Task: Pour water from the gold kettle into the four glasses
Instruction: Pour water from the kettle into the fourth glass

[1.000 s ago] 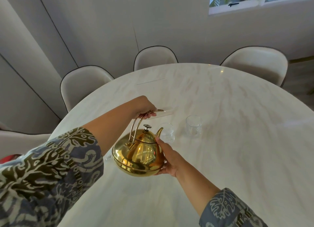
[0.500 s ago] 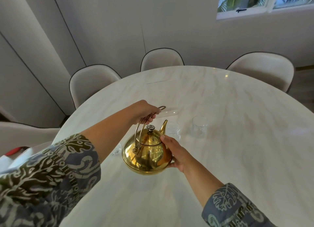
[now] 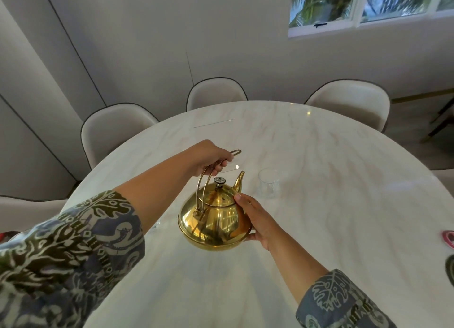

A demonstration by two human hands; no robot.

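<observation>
The gold kettle (image 3: 214,219) hangs above the white marble table (image 3: 344,205), nearly upright, spout pointing away from me. My left hand (image 3: 211,159) grips its hoop handle from above. My right hand (image 3: 255,217) cups the kettle's right side and base, fingertips near the lid. One clear glass (image 3: 269,185) stands on the table just right of the spout. A sliver of another glass (image 3: 155,225) shows under my left forearm. The kettle hides whatever glass stands behind it.
Several cream chairs ring the table: one at the far left (image 3: 115,131), one at the far middle (image 3: 216,93), one at the far right (image 3: 351,101). A pink object (image 3: 448,238) and a dark one (image 3: 450,266) lie at the table's right edge.
The kettle has tipped back from a forward tilt to nearly upright and lifted a little. The glass by its spout is now hidden behind it. My view has tilted upward.
</observation>
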